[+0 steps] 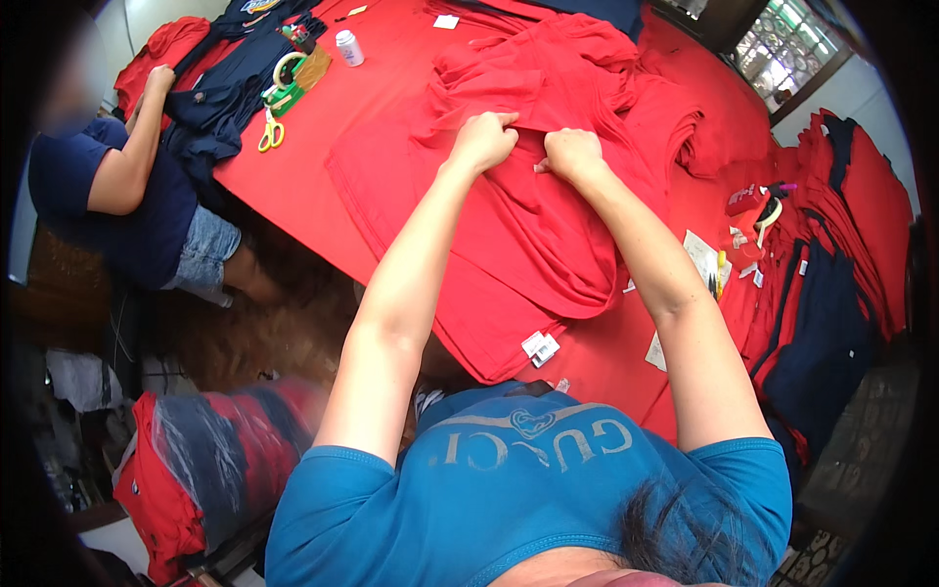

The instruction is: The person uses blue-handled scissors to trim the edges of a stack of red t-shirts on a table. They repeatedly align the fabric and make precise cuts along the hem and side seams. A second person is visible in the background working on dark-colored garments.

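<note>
Red garment is lying kinda rumpled on the surface, right of the yellow-handled scissors; left hand has its fingers pinched on the cloth; right hand's are clamped on it too. Green tape dispenser sits just beyond those scissors.

Large red table
On it lie red garments, navy clothes, a white bottle, green tape dispenser and yellow-handled scissors.

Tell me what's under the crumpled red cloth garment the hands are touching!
Flat red fabric peeks out under the garment, on the smooth red tabletop; anything beneath its middle is covered.
</note>
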Tool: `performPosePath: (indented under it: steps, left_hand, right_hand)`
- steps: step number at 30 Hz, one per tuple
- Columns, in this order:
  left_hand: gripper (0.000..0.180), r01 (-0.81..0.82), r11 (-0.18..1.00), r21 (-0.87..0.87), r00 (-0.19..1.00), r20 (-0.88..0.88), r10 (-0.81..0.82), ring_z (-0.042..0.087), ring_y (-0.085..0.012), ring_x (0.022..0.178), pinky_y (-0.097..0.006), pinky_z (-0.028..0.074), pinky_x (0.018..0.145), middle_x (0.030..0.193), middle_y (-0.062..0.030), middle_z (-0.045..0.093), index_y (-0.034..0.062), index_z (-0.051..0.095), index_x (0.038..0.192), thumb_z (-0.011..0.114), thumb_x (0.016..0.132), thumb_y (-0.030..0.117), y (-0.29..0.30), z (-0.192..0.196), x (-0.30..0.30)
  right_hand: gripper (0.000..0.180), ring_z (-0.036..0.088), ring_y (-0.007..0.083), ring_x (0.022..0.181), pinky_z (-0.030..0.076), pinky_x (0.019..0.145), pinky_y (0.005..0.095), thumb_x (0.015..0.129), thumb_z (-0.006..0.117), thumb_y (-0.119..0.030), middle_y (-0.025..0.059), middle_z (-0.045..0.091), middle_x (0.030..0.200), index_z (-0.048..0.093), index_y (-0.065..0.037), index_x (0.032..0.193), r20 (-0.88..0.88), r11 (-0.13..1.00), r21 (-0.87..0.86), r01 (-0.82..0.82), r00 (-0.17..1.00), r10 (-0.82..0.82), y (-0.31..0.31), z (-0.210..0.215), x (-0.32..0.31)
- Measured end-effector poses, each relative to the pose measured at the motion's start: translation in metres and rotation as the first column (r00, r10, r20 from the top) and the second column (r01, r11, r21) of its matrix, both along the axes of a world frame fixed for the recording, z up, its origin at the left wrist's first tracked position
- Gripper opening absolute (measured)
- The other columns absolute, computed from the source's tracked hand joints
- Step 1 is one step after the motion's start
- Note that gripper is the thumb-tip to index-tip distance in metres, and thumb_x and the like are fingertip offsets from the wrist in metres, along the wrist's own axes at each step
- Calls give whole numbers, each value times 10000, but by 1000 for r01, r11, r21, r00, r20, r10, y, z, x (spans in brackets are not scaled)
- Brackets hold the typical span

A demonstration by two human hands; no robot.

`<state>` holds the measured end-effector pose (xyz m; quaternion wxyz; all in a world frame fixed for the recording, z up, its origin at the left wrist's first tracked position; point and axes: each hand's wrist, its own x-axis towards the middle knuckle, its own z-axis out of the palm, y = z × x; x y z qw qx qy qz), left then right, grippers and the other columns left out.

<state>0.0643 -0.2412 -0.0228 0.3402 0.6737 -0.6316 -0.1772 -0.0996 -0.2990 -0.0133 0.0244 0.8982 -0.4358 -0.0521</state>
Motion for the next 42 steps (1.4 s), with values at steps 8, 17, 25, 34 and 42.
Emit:
performPosePath:
  steps: [8, 17, 25, 34, 42]
  left_hand:
    - [163, -444, 885, -142, 482, -870, 103, 575, -93, 737, -235, 486, 666, 888, -19, 653, 42, 682, 1009, 670, 848, 23, 65, -16, 19]
    - [342, -483, 846, 226, -278, -956, 97, 540, -175, 883, -368, 447, 778, 999, -46, 540, 100, 492, 1216, 523, 875, 109, 129, -106, 107]
    - [392, -390, 902, 184, -259, -962, 84, 444, -264, 1238, -420, 289, 1102, 1324, -100, 492, 36, 464, 1253, 519, 941, 267, 149, -48, 60]
    - [238, -334, 943, 1, -5, -1000, 0, 590, -210, 1055, -337, 459, 973, 1095, -93, 624, 5, 564, 1102, 599, 870, -37, 149, -52, 58]
    - [175, -335, 942, 35, -17, -999, 32, 614, -214, 1008, -365, 473, 951, 1095, -103, 644, 14, 608, 1060, 634, 923, 119, 140, -19, 67]
  right_hand:
    - [170, 638, 223, 821, 497, 756, 329, 863, 637, -111, 132, 652, 899, 602, -7, 992, 787, 966, 230, 120, 560, -258, 85, 4, -184]
    - [342, 551, 335, 982, 443, 864, 424, 840, 652, -109, 175, 560, 1024, 585, -7, 1160, 372, 804, 222, 552, 714, -593, 217, -58, -321]
    - [530, 570, 315, 983, 450, 885, 419, 846, 640, -168, 170, 599, 1096, 488, -20, 1332, 302, 753, 124, 646, 698, -649, 207, -54, -299]
    - [389, 607, 270, 594, 480, 601, 386, 829, 590, -160, 115, 612, 641, 622, 23, 1171, 311, 706, 291, 646, 634, -708, 176, -40, -308]
    - [517, 589, 85, 689, 464, 596, 208, 865, 627, -83, 47, 629, 828, 471, 29, 1345, 748, 753, 655, 60, 90, -657, 193, 16, -245]
